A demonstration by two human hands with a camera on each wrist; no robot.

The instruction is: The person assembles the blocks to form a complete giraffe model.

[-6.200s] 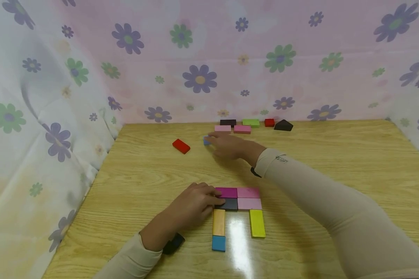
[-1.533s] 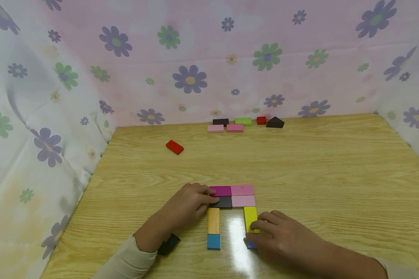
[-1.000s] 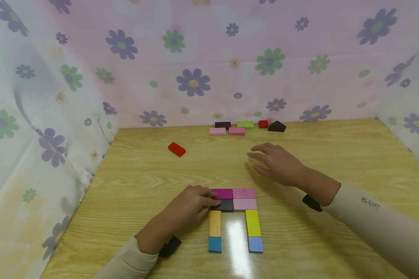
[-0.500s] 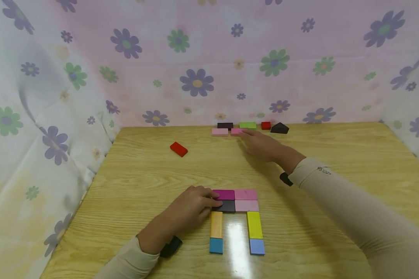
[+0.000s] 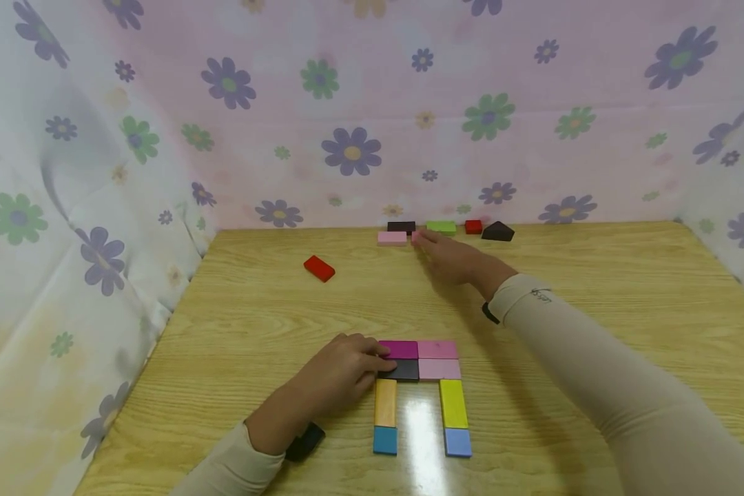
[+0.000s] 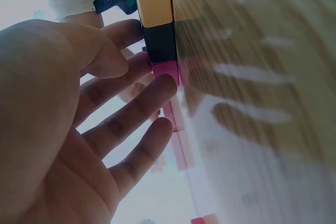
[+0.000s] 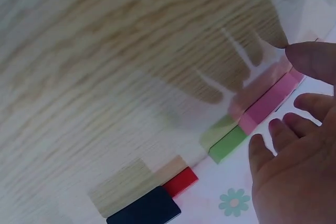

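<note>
In the head view my left hand (image 5: 342, 369) rests at the left end of a block layout. Its fingertips touch the magenta block (image 5: 399, 350) and the black block (image 5: 403, 370). Two pink blocks, a darker one (image 5: 437, 350) and a paler one (image 5: 439, 370), adjoin these on the right. Below them stand an orange block (image 5: 386, 403) over a blue one (image 5: 385, 441), and a yellow block (image 5: 454, 404) over a light blue one (image 5: 457, 442). My right hand (image 5: 454, 258) reaches to a far pink block (image 7: 270, 103), thumb and fingers parted on either side; contact is unclear.
Along the back cloth lie a black block (image 5: 401, 226), a pale pink block (image 5: 392, 239), a green block (image 5: 441, 227), a small red block (image 5: 473, 226) and a black triangular block (image 5: 498, 232). A red block (image 5: 319, 269) lies farther left on the wooden table (image 5: 273, 303).
The light blue block now sits below the yellow one, set there by my right hand. That hand has since moved away to the far pink block. My left hand stays in place.
</note>
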